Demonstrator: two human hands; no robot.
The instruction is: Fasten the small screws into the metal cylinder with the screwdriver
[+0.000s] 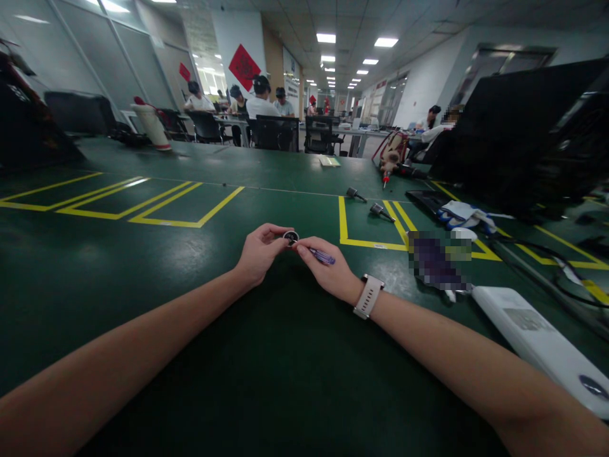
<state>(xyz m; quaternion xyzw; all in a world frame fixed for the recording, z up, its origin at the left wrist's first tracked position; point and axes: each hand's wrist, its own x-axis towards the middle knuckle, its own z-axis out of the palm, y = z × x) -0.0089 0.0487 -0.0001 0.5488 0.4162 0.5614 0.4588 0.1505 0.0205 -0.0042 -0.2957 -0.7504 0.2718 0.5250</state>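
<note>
Both my forearms reach across a dark green table (143,266). My left hand (259,252) pinches a small round dark part (290,237) between thumb and fingers. My right hand (328,270), with a pale watch (367,296) on its wrist, is closed on a small screwdriver with a purple handle (322,256). The screwdriver's tip meets the round part. The two hands touch at the fingertips, just above the table.
Yellow tape outlines (143,206) mark the table. Two dark tool bits (382,211) lie beyond my hands. A white device (537,343) lies at the right, with gloves (459,214), cables (561,266) and a black monitor (518,127) behind it. Several people sit at far desks (259,105).
</note>
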